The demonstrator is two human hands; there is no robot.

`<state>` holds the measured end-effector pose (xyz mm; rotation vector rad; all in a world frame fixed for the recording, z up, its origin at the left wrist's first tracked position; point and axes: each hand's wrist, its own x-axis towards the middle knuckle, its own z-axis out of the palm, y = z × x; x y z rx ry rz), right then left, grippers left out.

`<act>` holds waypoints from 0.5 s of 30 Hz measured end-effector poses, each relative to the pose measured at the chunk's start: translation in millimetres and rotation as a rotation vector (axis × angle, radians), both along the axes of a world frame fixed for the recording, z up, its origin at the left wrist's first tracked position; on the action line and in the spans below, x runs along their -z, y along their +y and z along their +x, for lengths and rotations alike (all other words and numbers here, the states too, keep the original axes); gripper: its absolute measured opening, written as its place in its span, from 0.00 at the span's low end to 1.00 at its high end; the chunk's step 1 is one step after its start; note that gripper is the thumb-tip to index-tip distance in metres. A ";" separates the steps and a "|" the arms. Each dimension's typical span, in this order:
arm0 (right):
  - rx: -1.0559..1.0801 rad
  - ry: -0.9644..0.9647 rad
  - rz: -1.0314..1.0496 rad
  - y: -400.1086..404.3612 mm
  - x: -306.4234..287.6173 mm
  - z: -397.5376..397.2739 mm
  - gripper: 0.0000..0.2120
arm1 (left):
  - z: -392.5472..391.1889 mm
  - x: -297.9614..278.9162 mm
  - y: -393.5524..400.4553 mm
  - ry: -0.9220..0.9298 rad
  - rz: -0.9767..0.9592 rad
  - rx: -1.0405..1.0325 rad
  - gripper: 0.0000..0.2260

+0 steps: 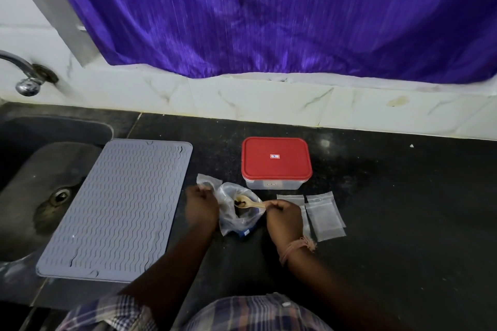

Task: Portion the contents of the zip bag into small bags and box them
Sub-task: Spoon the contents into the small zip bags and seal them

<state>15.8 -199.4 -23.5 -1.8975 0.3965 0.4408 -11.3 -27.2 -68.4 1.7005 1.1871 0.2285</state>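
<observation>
A crumpled clear plastic zip bag (236, 216) sits open at lower centre of the frame, dark contents inside, a pale wooden spoon (248, 205) dipping into its mouth. Flat translucent small bags (324, 216) lie overlapping just right of it. A clear rectangular box with a red lid (275, 161), closed, stands directly above them.

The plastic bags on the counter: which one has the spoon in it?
The large clear zip bag between the two hands: the wooden spoon dips into its open mouth, lifting dark contents. The small empty bags lie flat to its right.
</observation>
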 end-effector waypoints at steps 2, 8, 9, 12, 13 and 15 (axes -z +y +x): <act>0.037 0.014 0.034 -2.4 -3.2 1.1 0.12 | -4.3 -2.6 6.2 0.000 0.047 0.021 0.12; 0.045 -0.037 0.089 -9.5 -18.8 -0.8 0.15 | -10.8 -29.0 6.9 -0.039 0.209 0.004 0.07; 0.056 -0.049 0.104 -9.0 -21.5 -0.5 0.15 | -10.8 -35.0 5.8 -0.060 0.201 0.013 0.08; 0.074 -0.127 0.155 -6.1 -27.5 2.6 0.15 | -8.1 -40.5 5.4 -0.061 0.254 0.086 0.13; 0.073 -0.155 0.172 -4.0 -28.5 4.1 0.14 | -8.1 -43.9 4.1 -0.057 0.244 0.087 0.14; 0.044 -0.211 0.177 2.1 -30.5 7.0 0.13 | -7.8 -44.4 4.8 -0.061 0.232 0.099 0.13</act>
